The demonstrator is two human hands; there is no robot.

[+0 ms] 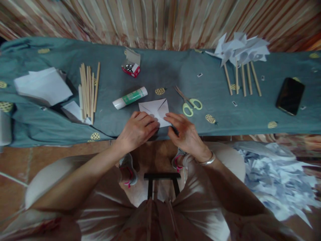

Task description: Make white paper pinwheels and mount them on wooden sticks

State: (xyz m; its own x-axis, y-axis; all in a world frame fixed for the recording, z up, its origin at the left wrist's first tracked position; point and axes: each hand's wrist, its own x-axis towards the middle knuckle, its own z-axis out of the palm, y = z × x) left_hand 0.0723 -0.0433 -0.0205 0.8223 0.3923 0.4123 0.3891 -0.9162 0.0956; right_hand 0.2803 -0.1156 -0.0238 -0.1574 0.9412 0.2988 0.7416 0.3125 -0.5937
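Observation:
A small white paper square [160, 106] with diagonal lines or cuts running in from its corners lies near the front edge of the cloth-covered table. My left hand [140, 129] presses on its lower left part, fingers together. On its right side rest the fingertips of my right hand [184, 132], the thumb apart from the other fingers. Just behind the paper, to the left, lies a green and white glue stick [130, 97]. Scissors with light green handles [188, 101] lie to the right, their blades partly open.
Wooden sticks [88, 90] and a stack of white paper [45, 86] lie left. A red box of pins [131, 66] stands behind the glue. Paper pinwheels [240, 50] and a black phone [290, 96] are right. Paper scraps [281, 180] fill a bag below.

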